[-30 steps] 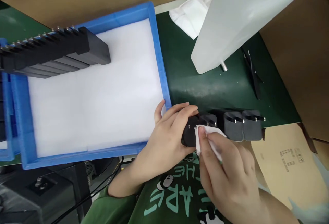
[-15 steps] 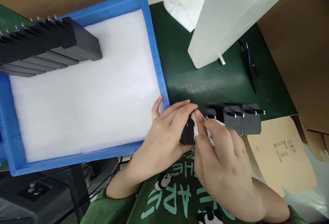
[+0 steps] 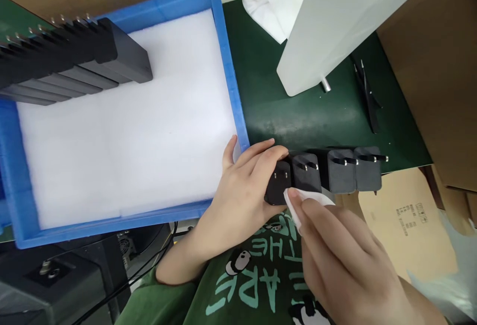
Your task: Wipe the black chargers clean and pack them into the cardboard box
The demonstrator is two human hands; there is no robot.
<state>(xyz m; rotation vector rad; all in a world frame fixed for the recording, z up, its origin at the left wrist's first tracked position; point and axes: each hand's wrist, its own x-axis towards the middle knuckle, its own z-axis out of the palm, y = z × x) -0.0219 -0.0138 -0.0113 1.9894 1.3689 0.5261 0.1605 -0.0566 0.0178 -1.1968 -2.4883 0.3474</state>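
My left hand (image 3: 248, 181) is closed around a black power adapter (image 3: 278, 186), whose pronged end faces up towards me. Between the fingers of my right hand (image 3: 343, 245) is a folded white cloth (image 3: 311, 197); its edge lies just beside the lower right of that adapter. Immediately to the right stands another adapter (image 3: 307, 178) with its prongs showing. Farther right a pair of dark grey adapters (image 3: 341, 178) sits side by side at the table's front edge. Whether the cloth touches the held adapter I cannot tell.
A blue tray (image 3: 225, 66) lined with white foam is on the left, with a row of several adapters (image 3: 130, 59) inside. Behind are white wipes (image 3: 274, 4) and a pale slanted panel (image 3: 335, 27). Black tweezers (image 3: 367, 99) lie at right, above a cardboard box (image 3: 406, 220).
My right hand has drawn the white cloth down and to the right, off the adapter's pronged face, which now shows fully. My left hand keeps its hold.
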